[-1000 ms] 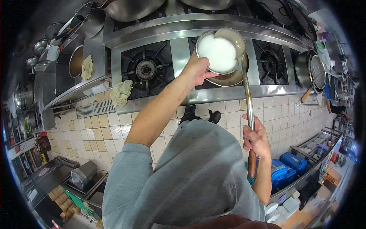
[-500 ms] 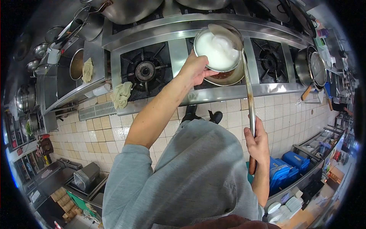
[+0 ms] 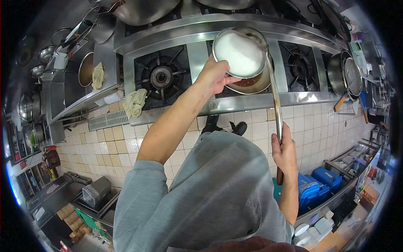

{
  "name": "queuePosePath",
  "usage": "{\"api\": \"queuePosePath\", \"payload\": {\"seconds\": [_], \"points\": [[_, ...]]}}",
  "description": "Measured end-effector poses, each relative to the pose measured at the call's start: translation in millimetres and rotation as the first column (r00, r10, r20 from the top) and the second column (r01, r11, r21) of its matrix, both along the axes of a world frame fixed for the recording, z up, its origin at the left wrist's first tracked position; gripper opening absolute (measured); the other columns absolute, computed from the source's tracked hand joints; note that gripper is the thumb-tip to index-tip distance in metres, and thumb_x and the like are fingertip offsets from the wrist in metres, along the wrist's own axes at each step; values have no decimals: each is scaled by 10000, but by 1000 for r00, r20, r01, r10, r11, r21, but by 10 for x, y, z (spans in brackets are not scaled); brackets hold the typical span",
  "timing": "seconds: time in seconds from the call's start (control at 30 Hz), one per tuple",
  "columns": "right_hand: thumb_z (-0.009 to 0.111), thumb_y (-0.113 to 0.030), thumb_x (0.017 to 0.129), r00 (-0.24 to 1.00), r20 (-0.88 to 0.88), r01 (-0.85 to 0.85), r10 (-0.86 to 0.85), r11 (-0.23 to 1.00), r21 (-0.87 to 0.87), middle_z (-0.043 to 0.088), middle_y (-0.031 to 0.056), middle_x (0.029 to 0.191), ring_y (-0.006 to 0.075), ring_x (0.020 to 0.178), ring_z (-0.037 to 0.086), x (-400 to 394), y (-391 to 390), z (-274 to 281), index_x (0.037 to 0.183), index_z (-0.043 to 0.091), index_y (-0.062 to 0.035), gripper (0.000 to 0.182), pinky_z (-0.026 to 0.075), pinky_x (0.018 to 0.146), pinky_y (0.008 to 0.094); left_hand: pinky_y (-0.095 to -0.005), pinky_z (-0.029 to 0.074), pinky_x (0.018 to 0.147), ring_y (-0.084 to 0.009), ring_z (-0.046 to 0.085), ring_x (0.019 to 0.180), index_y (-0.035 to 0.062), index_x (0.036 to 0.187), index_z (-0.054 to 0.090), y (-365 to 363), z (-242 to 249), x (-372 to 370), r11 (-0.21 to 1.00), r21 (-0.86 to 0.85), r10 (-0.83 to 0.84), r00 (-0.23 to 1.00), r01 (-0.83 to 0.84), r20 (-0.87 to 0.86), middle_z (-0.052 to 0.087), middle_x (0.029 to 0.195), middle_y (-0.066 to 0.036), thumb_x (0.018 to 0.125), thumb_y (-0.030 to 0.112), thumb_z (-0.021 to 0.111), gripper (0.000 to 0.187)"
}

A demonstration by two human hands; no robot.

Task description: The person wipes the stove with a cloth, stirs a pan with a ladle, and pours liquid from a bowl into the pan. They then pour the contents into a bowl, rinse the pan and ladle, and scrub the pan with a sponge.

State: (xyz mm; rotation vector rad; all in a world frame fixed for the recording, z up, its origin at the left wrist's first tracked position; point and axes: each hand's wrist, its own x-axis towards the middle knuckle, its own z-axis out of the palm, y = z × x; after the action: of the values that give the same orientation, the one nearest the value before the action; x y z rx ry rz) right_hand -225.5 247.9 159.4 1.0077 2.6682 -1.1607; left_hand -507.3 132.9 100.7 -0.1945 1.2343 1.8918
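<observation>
My left hand (image 3: 217,75) grips a round metal bowl (image 3: 215,48) by its left and near rim. White contents (image 3: 238,52), smooth on top, fill much of the bowl. My right hand (image 3: 285,153) is wrapped around the long handle of a ladle (image 3: 277,107), which has a brown grip end. The ladle's head lies at the far right inside of the bowl, partly sunk in the white. Below the bowl, and mostly hidden by it, a pot (image 3: 264,82) with reddish-brown contents sits on the stove.
Black gas burners flank the pot, a left burner (image 3: 161,77) and a right burner (image 3: 299,66). A cloth (image 3: 135,103) hangs over the stove's front left edge. Pans and a strainer (image 3: 351,75) stand at the right. Large pots (image 3: 145,10) line the back. Blue containers (image 3: 310,191) are behind at right.
My right hand has moved slightly up and right along with the ladle. The ladle's head has shifted toward the bowl's far right side and shows darker. My left hand and the bowl have barely moved.
</observation>
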Motion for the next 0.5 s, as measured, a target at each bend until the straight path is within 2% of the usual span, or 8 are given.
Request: {"api": "queuePosePath", "payload": {"seconds": [0.07, 0.23, 0.27, 0.33, 0.4, 0.43, 0.5], "points": [[565, -88, 936, 999, -18, -50, 50, 999, -1, 618, 251, 724, 420, 689, 671, 0, -10, -61, 1331, 428, -30, 422, 505, 610, 439, -515, 592, 891, -403, 592, 1130, 0, 1416, 270, 7, -6, 6, 1000, -2, 6, 1000, -6, 5, 437, 1345, -237, 808, -97, 404, 630], [556, -82, 937, 992, -74, -108, 100, 988, -107, 588, 217, 725, 370, 599, 625, -36, 16, -85, 1291, 429, -27, 381, 508, 604, 436, -521, 598, 866, -407, 595, 1120, 28, 1430, 248, 12, 52, 43, 999, -51, -12, 996, 7, -87, 437, 1344, -243, 791, -107, 391, 669], [541, -71, 945, 998, -49, -56, 46, 970, -238, 522, 112, 669, 238, 525, 533, -28, 23, -90, 1278, 443, -48, 348, 446, 520, 356, -521, 598, 866, -407, 595, 1120, 28, 1430, 248, 10, 31, 45, 998, -54, -15, 996, 11, -85, 437, 1344, -243, 791, -107, 391, 669], [526, -59, 953, 1000, -18, 2, -9, 932, -362, 457, 7, 612, 106, 452, 441, -46, 21, -19, 1264, 458, -69, 319, 384, 435, 276, -511, 603, 850, -395, 609, 1102, 43, 1438, 249, 23, -11, 41, 998, -61, -22, 998, 18, -62, 445, 1342, -239, 785, -106, 391, 685], [530, -71, 954, 984, 122, 175, -127, 782, -598, 476, 16, 626, 119, 452, 453, -113, 10, 187, 1221, 473, -52, 274, 408, 443, 302, -504, 605, 844, -392, 617, 1090, 45, 1441, 248, 20, 9, 64, 998, -54, -28, 998, 25, -58, 451, 1340, -235, 787, -103, 393, 686], [530, -71, 954, 984, 121, 175, -127, 783, -597, 476, 16, 626, 119, 452, 453, -113, 12, 213, 1221, 473, -52, 274, 408, 443, 302, -497, 607, 838, -388, 624, 1078, 46, 1444, 247, 16, 17, 71, 998, -49, -33, 998, 30, -55, 456, 1338, -230, 790, -101, 395, 687], [518, -50, 949, 974, 116, 214, -194, 629, -747, 415, -38, 599, 59, 413, 352, -98, 13, 249, 1190, 489, -70, 243, 322, 398, 251, -492, 609, 833, -383, 630, 1068, 49, 1446, 252, 18, -18, 66, 998, -53, -35, 998, 32, -52, 459, 1340, -227, 793, -101, 395, 686]]}}
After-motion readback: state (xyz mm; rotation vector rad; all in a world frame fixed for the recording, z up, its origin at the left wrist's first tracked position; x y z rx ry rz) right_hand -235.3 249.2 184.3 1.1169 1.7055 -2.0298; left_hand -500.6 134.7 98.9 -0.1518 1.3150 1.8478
